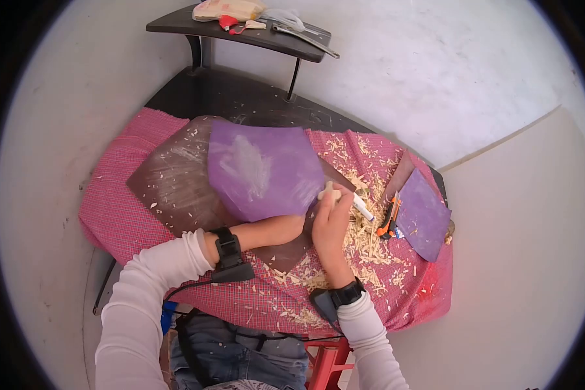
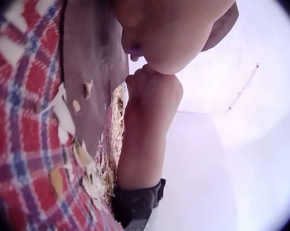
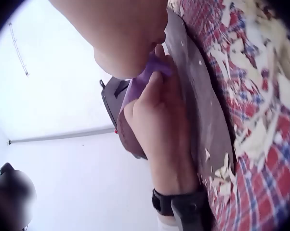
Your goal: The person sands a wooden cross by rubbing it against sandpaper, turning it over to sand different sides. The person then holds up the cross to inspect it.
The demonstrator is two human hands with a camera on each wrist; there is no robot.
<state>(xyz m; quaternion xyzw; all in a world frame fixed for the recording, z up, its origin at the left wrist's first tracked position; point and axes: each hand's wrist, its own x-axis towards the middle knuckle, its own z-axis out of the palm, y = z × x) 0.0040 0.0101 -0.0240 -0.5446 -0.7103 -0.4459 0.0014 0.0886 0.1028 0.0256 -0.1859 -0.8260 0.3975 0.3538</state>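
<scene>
My left hand point(image 1: 288, 231) pinches the lower edge of a purple, dust-marked sandpaper sheet point(image 1: 260, 169) that stands raised and curved in front of me. In the right wrist view, that hand's thumb point(image 3: 155, 83) lies on the purple side. Close beside it, my right hand point(image 1: 331, 227) grips a small pale wooden piece point(image 1: 329, 190) over the sheet's right edge. Its palm and lower fingers hide part of the piece. The sheet's brown printed back point(image 2: 222, 29) shows behind the hands in the left wrist view.
Brown sheeting point(image 1: 175, 175) and scattered wood shavings point(image 1: 370, 250) lie on a pink checked cloth point(image 1: 110, 201). To the right are a white marker point(image 1: 363, 207), an orange utility knife point(image 1: 389, 220) and another purple sandpaper piece point(image 1: 426, 218). A black raised shelf point(image 1: 175, 23) holds small items behind.
</scene>
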